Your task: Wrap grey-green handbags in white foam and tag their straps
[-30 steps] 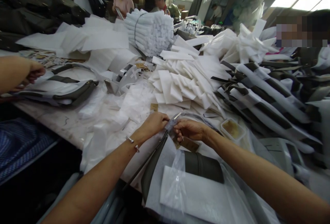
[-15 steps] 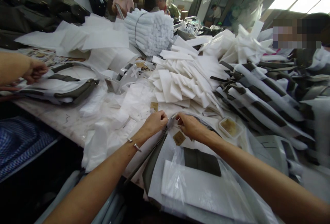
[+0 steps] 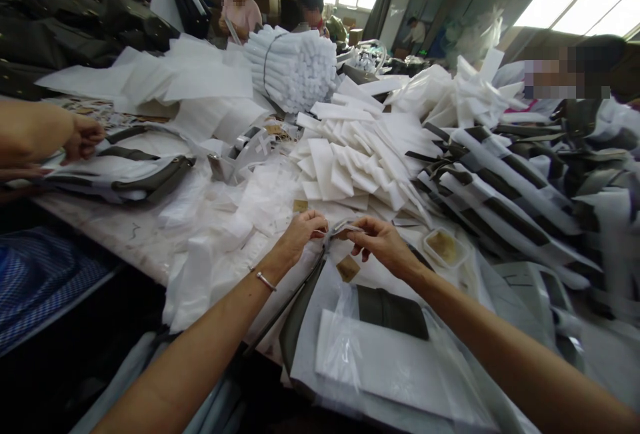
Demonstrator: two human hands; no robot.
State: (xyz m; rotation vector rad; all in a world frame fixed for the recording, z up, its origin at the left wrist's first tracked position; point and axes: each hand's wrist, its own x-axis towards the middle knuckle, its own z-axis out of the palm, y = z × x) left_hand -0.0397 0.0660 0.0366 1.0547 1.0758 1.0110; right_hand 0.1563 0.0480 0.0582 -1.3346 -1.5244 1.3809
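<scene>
A dark olive bag (image 3: 393, 312) lies in front of me, covered with white foam sheet (image 3: 380, 354) and clear plastic. Both my hands are at its upper end. My left hand (image 3: 305, 231) is closed in a pinch beside the bag's dark strap or edge; what sits between the fingertips is too small to tell. Facing it, my right hand (image 3: 377, 241) pinches a thin, pale strip (image 3: 345, 226) that reaches toward the left fingers. A small brown card (image 3: 348, 268) lies on the wrapping just below the hands.
Beyond my hands is a heap of white foam pieces (image 3: 345, 154), with a tied bundle of white rolls (image 3: 295, 67) behind. Wrapped bags (image 3: 505, 201) and a small plastic tub (image 3: 446, 247) are at right. A co-worker's hand (image 3: 85, 137) rests near another bag (image 3: 150, 177) at left.
My right hand has turned and drawn slightly right, and the pale strip now shows between my hands. My left hand stays close to its place. The co-worker's hand has shifted right.
</scene>
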